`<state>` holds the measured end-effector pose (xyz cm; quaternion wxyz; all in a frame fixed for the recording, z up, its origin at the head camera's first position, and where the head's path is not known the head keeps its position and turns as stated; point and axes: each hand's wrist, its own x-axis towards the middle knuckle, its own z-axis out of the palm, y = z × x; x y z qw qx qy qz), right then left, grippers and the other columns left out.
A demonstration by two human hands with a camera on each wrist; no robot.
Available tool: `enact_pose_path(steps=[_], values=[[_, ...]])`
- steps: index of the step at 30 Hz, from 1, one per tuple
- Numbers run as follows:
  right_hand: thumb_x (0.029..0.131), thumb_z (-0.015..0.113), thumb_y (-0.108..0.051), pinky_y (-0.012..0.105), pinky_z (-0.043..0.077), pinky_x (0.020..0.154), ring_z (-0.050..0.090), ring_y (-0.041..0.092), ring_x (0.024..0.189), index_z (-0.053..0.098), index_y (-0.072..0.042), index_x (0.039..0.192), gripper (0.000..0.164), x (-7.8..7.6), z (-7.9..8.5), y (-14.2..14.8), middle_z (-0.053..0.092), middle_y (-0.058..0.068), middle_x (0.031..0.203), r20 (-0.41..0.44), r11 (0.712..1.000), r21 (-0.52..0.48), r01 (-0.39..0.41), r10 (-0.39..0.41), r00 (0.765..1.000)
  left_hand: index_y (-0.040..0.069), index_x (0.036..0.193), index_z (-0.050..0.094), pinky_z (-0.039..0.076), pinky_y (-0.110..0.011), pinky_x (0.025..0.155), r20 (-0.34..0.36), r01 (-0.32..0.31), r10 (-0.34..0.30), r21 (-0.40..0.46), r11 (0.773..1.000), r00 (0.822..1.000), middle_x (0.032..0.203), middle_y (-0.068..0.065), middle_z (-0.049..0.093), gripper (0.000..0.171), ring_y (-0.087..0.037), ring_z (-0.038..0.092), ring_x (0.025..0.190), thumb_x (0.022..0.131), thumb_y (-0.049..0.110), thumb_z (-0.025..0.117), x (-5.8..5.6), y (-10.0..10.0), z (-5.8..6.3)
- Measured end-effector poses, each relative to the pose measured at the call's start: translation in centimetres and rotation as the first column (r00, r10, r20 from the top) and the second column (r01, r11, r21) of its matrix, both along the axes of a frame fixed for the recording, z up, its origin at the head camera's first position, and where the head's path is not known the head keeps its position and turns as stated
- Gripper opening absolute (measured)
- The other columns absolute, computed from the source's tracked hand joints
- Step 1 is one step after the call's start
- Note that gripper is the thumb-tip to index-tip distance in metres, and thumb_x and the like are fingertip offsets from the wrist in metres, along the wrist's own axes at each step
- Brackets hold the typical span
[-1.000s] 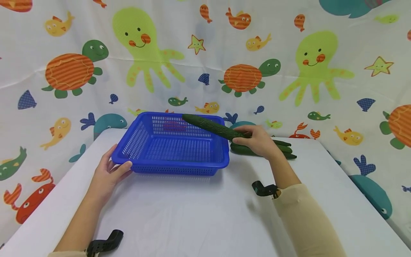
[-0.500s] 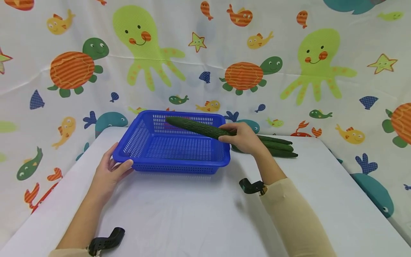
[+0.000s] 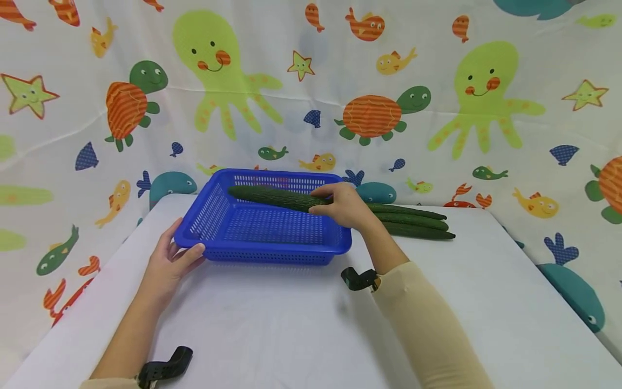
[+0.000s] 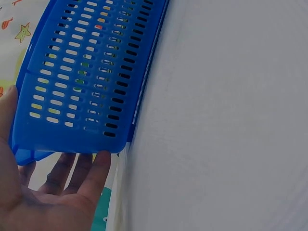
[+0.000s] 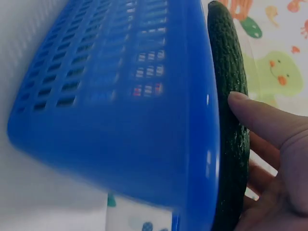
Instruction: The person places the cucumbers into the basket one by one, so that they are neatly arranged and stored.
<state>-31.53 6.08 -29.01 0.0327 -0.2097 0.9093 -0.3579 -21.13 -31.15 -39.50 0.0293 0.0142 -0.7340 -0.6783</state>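
Observation:
A blue plastic basket with slotted walls stands on the table. My left hand holds its left front corner; in the left wrist view the fingers reach beneath the wall and the thumb lies by the rim. A long dark green cucumber slants over the basket, its far end at the back left. My right hand grips it near its right end, above the basket's right rim. In the right wrist view the thumb presses the bumpy skin of the cucumber, close above the rim.
Several more cucumbers lie side by side on the white table, just right of the basket. Behind the table hangs a curtain printed with sea animals.
My right hand has carried the cucumber left and slightly down, from beside the pile to over the basket. The left hand has kept its hold on the basket corner.

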Motion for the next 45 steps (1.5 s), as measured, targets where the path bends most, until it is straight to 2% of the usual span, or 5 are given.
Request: enact_pose_path(steps=[4,10,18,32,45], values=[[0.095,0.076,-0.025,0.046,0.055,0.103,0.061,0.027,0.122,0.069,-0.014,0.135,0.042,0.0,-0.4,-0.8,0.068,0.007,0.135,0.021,1.000,-0.004,0.001,-0.001,1.000,0.035,0.167,0.008,0.058,-0.017,0.090,-0.013,0.015,-0.015,0.013,1.000,1.000,0.173,-0.022,0.011,0.088,-0.022,0.045,0.135,0.102,0.026,0.068,-0.1,0.4,-0.1],[0.095,0.076,-0.025,0.045,0.055,0.104,0.061,0.027,0.125,0.069,-0.014,0.136,0.043,-0.2,-1.2,-1.5,0.067,0.007,0.138,0.053,1.000,0.004,0.005,-0.005,0.999,0.037,0.167,0.008,0.057,-0.017,0.089,-0.020,0.020,-0.021,-0.030,0.999,1.000,0.173,-0.020,0.011,0.089,-0.047,0.031,0.149,0.101,0.029,0.068,-0.7,1.0,0.1],[0.094,0.079,-0.023,0.045,0.054,0.105,0.062,0.026,0.124,0.071,-0.013,0.132,0.041,-1.0,-2.7,-2.2,0.070,0.007,0.134,0.117,0.998,0.061,-0.003,-0.004,0.993,0.037,0.166,0.008,0.057,-0.017,0.091,-0.012,0.023,-0.024,-0.012,1.000,1.000,0.173,-0.018,0.015,0.088,-0.028,0.042,0.141,0.102,0.028,0.068,-1.1,1.3,0.0],[0.092,0.081,-0.023,0.042,0.053,0.107,0.062,0.024,0.125,0.073,-0.014,0.129,0.039,-1.8,-4.0,-4.1,0.071,0.005,0.131,0.227,0.975,0.186,-0.126,0.082,0.970,0.038,0.166,0.006,0.057,-0.014,0.087,-0.002,-0.010,0.010,-0.055,0.998,1.000,0.174,-0.018,0.011,0.088,-0.047,0.028,0.150,0.102,0.033,0.066,-0.6,0.3,-0.1],[0.098,0.074,-0.023,0.043,0.048,0.114,0.060,0.025,0.130,0.068,-0.015,0.137,0.040,-2.0,-4.7,-5.7,0.068,0.008,0.137,0.227,0.939,0.322,-0.121,0.048,0.973,0.036,0.167,0.008,0.057,-0.015,0.089,-0.015,-0.004,0.004,-0.008,1.000,1.000,0.173,-0.021,0.012,0.087,-0.020,0.045,0.135,0.102,0.028,0.067,-0.7,-0.3,-0.4]])
